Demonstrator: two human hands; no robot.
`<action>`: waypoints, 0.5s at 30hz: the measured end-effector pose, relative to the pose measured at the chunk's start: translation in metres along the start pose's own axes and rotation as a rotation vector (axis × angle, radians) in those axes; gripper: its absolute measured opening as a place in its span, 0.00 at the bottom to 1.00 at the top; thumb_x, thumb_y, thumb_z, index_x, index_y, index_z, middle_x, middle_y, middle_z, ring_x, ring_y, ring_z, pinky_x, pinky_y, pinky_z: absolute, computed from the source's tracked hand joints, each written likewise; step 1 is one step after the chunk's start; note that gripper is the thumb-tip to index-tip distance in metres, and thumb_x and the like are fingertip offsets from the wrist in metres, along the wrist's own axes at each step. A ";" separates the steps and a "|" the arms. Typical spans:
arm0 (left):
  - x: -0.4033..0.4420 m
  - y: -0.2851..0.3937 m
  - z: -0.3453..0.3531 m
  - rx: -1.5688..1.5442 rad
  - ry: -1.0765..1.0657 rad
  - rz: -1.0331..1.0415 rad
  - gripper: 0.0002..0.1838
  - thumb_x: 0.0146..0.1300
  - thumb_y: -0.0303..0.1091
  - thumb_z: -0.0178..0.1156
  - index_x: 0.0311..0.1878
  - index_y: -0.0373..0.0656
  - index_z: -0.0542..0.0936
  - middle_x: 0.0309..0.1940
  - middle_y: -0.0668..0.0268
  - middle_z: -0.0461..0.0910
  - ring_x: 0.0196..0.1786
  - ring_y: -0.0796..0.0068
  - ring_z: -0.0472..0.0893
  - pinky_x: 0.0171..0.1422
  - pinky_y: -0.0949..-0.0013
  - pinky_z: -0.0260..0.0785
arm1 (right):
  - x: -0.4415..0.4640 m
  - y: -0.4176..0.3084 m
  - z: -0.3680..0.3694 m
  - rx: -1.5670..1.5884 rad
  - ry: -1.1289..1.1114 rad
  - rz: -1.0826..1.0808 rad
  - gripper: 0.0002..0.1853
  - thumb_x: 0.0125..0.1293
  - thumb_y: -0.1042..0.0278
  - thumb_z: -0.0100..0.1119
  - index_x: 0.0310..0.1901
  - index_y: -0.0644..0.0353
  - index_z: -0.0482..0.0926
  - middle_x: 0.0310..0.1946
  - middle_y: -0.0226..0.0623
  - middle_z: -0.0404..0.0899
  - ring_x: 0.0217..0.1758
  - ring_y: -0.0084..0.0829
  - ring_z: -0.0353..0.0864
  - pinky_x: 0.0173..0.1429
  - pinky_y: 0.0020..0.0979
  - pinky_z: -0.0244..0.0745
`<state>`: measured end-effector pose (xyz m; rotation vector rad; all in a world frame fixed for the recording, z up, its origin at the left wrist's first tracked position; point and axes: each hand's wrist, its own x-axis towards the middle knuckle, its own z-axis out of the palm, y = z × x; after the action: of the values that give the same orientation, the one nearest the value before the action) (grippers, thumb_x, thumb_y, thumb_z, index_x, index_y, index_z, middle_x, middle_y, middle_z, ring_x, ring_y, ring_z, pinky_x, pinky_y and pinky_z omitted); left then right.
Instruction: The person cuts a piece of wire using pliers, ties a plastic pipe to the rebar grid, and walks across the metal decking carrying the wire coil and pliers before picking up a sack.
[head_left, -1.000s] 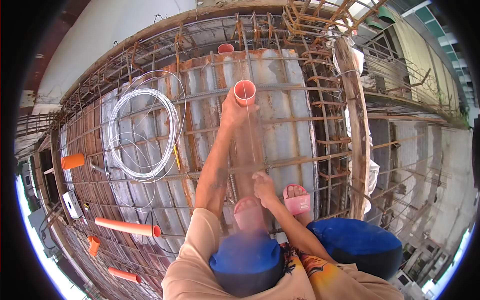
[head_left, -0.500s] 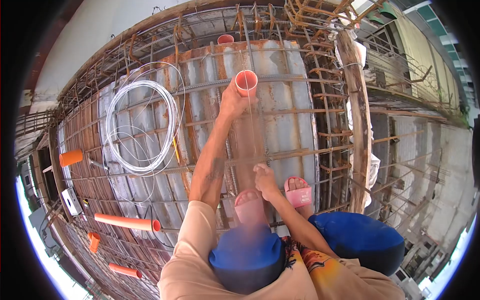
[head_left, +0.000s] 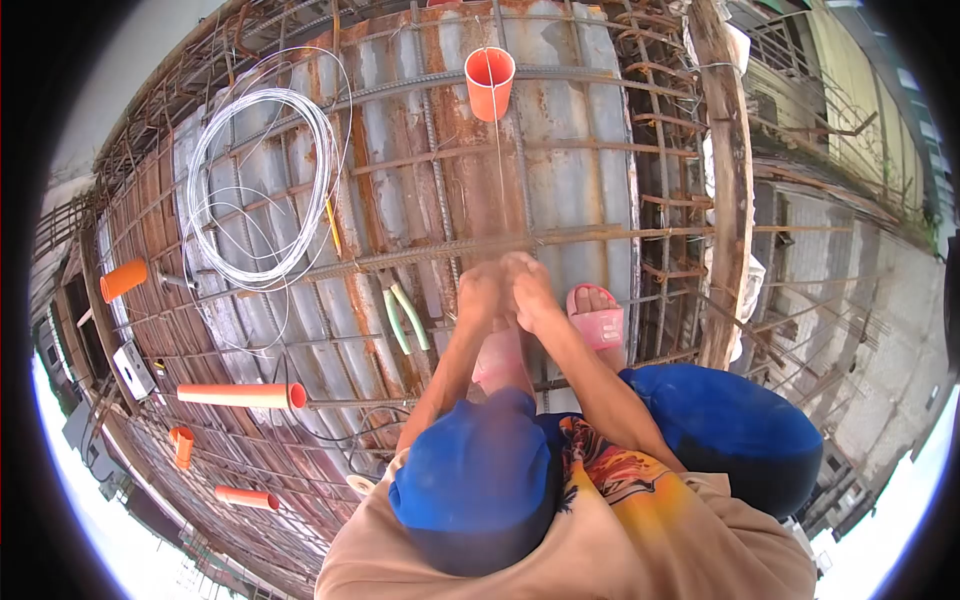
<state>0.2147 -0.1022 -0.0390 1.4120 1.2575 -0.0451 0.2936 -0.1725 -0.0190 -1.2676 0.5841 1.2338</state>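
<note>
My left hand (head_left: 481, 291) and my right hand (head_left: 528, 285) are close together above a rebar, in front of my feet. My right hand is closed on a thin wire (head_left: 499, 165) that runs up to an orange pipe piece (head_left: 490, 84). The pipe piece stands upright against the rebar with the wire across its mouth. The fingers of my left hand are closed beside the right ones; what they hold is too small to make out. Green-handled pliers (head_left: 405, 318) lie on the sheet left of my hands.
A coil of white wire (head_left: 262, 190) lies at the left near a yellow pencil-like stick (head_left: 333, 226). Further left are orange pipes (head_left: 240, 395). Corrugated metal sheet (head_left: 585, 190) lies beneath the rebar grid. A wooden beam (head_left: 727, 190) runs along the right.
My left hand has let go of the orange pipe piece and come down beside my right hand. The view has shifted, so the pipe piece appears higher and the pliers show.
</note>
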 end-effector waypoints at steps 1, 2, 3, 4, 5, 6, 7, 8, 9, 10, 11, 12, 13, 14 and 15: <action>-0.006 0.026 -0.003 0.199 0.062 0.073 0.14 0.65 0.32 0.49 0.44 0.38 0.83 0.36 0.49 0.84 0.39 0.58 0.84 0.45 0.60 0.74 | -0.001 -0.002 0.003 0.007 0.020 -0.009 0.05 0.70 0.68 0.48 0.42 0.56 0.73 0.28 0.27 0.72 0.27 0.23 0.72 0.27 0.27 0.68; -0.016 0.063 -0.012 0.333 0.093 0.101 0.13 0.65 0.33 0.53 0.46 0.38 0.83 0.40 0.46 0.82 0.42 0.49 0.82 0.49 0.57 0.73 | -0.002 -0.004 0.009 0.017 0.041 -0.021 0.05 0.70 0.69 0.46 0.40 0.56 0.72 0.23 0.24 0.67 0.20 0.20 0.65 0.20 0.25 0.59; -0.012 0.071 -0.014 0.302 0.095 0.256 0.13 0.65 0.34 0.54 0.46 0.38 0.82 0.41 0.47 0.82 0.42 0.49 0.82 0.49 0.57 0.73 | -0.004 -0.005 0.012 0.030 0.065 -0.028 0.05 0.70 0.70 0.44 0.37 0.56 0.71 0.17 0.22 0.63 0.13 0.17 0.59 0.14 0.22 0.50; -0.002 0.077 -0.019 0.274 0.101 0.408 0.13 0.65 0.35 0.55 0.46 0.37 0.82 0.42 0.47 0.82 0.43 0.49 0.82 0.50 0.56 0.72 | -0.007 -0.009 0.010 0.016 0.062 -0.009 0.05 0.70 0.70 0.44 0.37 0.56 0.71 0.17 0.22 0.62 0.13 0.16 0.57 0.13 0.22 0.49; 0.007 0.079 -0.026 0.252 0.116 0.553 0.14 0.65 0.35 0.56 0.47 0.37 0.82 0.43 0.47 0.82 0.43 0.49 0.82 0.50 0.56 0.72 | -0.011 -0.011 0.009 0.001 0.051 0.019 0.05 0.70 0.70 0.44 0.37 0.55 0.71 0.17 0.22 0.62 0.12 0.16 0.56 0.13 0.22 0.48; 0.019 0.082 -0.031 0.286 0.098 0.573 0.14 0.65 0.36 0.56 0.47 0.37 0.81 0.43 0.47 0.82 0.43 0.49 0.82 0.50 0.56 0.72 | -0.010 -0.012 0.012 -0.014 0.033 0.040 0.05 0.70 0.70 0.44 0.37 0.55 0.71 0.16 0.22 0.61 0.12 0.15 0.55 0.13 0.22 0.47; 0.037 0.090 -0.032 0.318 0.072 0.608 0.15 0.66 0.37 0.57 0.48 0.37 0.81 0.43 0.48 0.82 0.43 0.50 0.82 0.50 0.57 0.72 | -0.006 -0.014 0.016 -0.006 0.016 0.031 0.04 0.70 0.69 0.46 0.38 0.55 0.71 0.16 0.21 0.60 0.12 0.15 0.55 0.13 0.22 0.45; 0.049 0.094 -0.029 0.348 0.029 0.637 0.15 0.66 0.37 0.57 0.49 0.37 0.80 0.43 0.48 0.81 0.43 0.51 0.82 0.50 0.57 0.73 | -0.006 -0.013 0.015 0.009 0.017 0.025 0.03 0.70 0.68 0.49 0.38 0.54 0.72 0.15 0.20 0.60 0.12 0.15 0.54 0.13 0.23 0.43; 0.054 0.100 -0.026 0.298 -0.017 0.603 0.15 0.66 0.37 0.56 0.50 0.37 0.80 0.43 0.48 0.81 0.45 0.50 0.81 0.51 0.56 0.72 | -0.010 -0.010 0.009 0.024 0.028 0.027 0.02 0.70 0.67 0.51 0.39 0.54 0.72 0.15 0.20 0.59 0.11 0.15 0.53 0.13 0.23 0.41; 0.059 0.112 -0.026 0.248 -0.054 0.572 0.15 0.67 0.37 0.55 0.51 0.38 0.79 0.43 0.47 0.81 0.47 0.48 0.81 0.52 0.55 0.72 | -0.014 -0.009 0.006 0.013 0.032 0.026 0.03 0.70 0.67 0.50 0.39 0.54 0.72 0.15 0.19 0.59 0.11 0.15 0.53 0.13 0.23 0.41; 0.063 0.121 -0.029 0.202 -0.080 0.546 0.15 0.67 0.37 0.54 0.52 0.39 0.78 0.43 0.47 0.81 0.49 0.46 0.80 0.53 0.54 0.71 | -0.016 -0.010 0.008 0.000 0.025 0.021 0.03 0.70 0.67 0.50 0.39 0.54 0.72 0.14 0.19 0.58 0.12 0.15 0.53 0.13 0.22 0.41; 0.066 0.127 -0.028 0.134 -0.062 0.574 0.14 0.68 0.36 0.52 0.51 0.39 0.78 0.41 0.49 0.82 0.47 0.51 0.82 0.52 0.57 0.72 | -0.014 -0.012 0.011 -0.011 0.013 0.014 0.03 0.70 0.67 0.50 0.39 0.54 0.72 0.14 0.19 0.57 0.12 0.15 0.53 0.14 0.22 0.42; 0.070 0.132 -0.029 0.092 -0.118 0.558 0.13 0.68 0.35 0.52 0.50 0.39 0.78 0.39 0.50 0.82 0.46 0.53 0.82 0.51 0.58 0.72 | -0.011 -0.014 0.013 -0.006 0.009 0.008 0.04 0.71 0.66 0.49 0.39 0.54 0.72 0.14 0.19 0.57 0.12 0.15 0.52 0.14 0.22 0.42; 0.072 0.134 -0.029 0.048 -0.180 0.532 0.13 0.68 0.34 0.51 0.49 0.39 0.79 0.38 0.51 0.82 0.44 0.54 0.83 0.50 0.59 0.73 | -0.010 -0.012 0.013 -0.001 0.013 0.008 0.04 0.71 0.66 0.49 0.39 0.54 0.72 0.14 0.19 0.57 0.11 0.15 0.52 0.13 0.23 0.41; 0.074 0.133 -0.027 0.000 -0.245 0.500 0.12 0.68 0.34 0.50 0.48 0.39 0.79 0.37 0.52 0.83 0.42 0.56 0.83 0.49 0.59 0.73 | -0.013 -0.012 0.011 0.003 0.023 0.012 0.04 0.71 0.66 0.49 0.40 0.55 0.72 0.14 0.19 0.57 0.11 0.15 0.52 0.13 0.23 0.41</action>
<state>0.3187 -0.0008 0.0123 1.6311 0.6819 0.1203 0.2972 -0.1648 0.0005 -1.2789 0.6110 1.2286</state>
